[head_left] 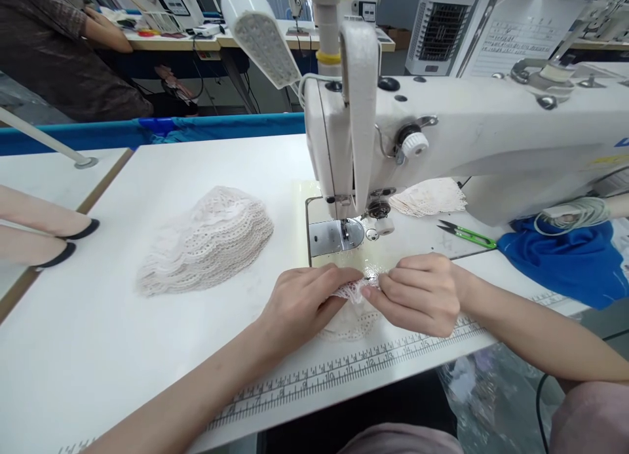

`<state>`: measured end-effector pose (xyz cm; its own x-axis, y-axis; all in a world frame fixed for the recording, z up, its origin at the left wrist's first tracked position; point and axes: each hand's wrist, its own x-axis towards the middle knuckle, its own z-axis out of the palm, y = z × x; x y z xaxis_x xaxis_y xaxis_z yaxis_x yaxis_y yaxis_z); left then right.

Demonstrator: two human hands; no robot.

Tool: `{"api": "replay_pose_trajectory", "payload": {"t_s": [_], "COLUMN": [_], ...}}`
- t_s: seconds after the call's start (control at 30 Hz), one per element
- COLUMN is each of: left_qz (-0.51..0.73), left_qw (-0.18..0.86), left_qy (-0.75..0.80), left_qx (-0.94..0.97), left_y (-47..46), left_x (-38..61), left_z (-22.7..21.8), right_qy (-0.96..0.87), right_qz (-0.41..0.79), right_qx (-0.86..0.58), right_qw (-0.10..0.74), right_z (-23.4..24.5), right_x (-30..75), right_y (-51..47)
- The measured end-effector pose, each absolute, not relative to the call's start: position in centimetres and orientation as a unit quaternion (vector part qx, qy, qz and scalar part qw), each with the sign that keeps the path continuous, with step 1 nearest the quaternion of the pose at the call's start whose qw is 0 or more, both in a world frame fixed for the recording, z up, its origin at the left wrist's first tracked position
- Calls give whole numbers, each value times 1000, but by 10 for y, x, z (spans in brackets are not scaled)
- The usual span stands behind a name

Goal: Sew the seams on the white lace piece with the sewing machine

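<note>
My left hand [302, 303] and my right hand [417, 293] meet in front of the sewing machine [442, 133]. Both pinch one small white lace piece [351, 316] that lies on the white table [147, 375], with its lower part spread flat below my fingers. The needle and presser foot [344, 230] stand just behind my hands, over the metal plate. A stack of the same lace pieces [206, 241] sits to the left of my left hand.
More lace pieces [430, 197] lie behind the machine's arm. Green thread snips [466, 234] and blue cloth [565, 261] are at the right. A lamp head [260, 38] hangs above. A ruler strip [344, 365] runs along the table's front edge. Another person [59, 48] sits at the back left.
</note>
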<state>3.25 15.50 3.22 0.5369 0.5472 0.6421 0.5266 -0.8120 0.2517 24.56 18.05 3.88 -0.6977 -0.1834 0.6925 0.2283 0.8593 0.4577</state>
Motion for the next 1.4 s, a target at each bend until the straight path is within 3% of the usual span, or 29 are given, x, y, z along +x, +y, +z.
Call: {"api": "replay_pose_trajectory", "payload": {"t_s": [0.2,0.33,0.4,0.53,0.63,0.8,1.0,1.13,1.27,1.4], "left_qz": [376,377,347,229,187,176,220,197,187,196], "left_qw": [21,82,170,350,287,45,-161,-176,-156,-126], "left_qy": [317,341,380,427,472,519,377,352,358,369], "left_qx": [871,857,840,802,812,835,885,898,902,900], "left_y": [152,145,141,144,153,158,146,139,139,143], "left_x": [33,34,34,31,29,27,27,29,29,28], "left_z": [33,48,61,72,57,29,22,19,20,21], "right_qy": [-874,-882,-903,-880,-825,-840,-840,-856,-909,-867], "right_qz": [-296,-263,-149,238,371,251,209,145,-4,-161], "right_qx": [7,-6,-61,-223,-332,-413,-446,-443,-367,-453], "right_qw": [385,392,400,344,266,246,225,221,198,130], "right_z": [40,48,54,61,52,27,18,14,15,25], "right_x": [246,248,248,242,234,225,222,223,233,247], "right_y": [181,177,173,168,173,192,200,198,198,202]}}
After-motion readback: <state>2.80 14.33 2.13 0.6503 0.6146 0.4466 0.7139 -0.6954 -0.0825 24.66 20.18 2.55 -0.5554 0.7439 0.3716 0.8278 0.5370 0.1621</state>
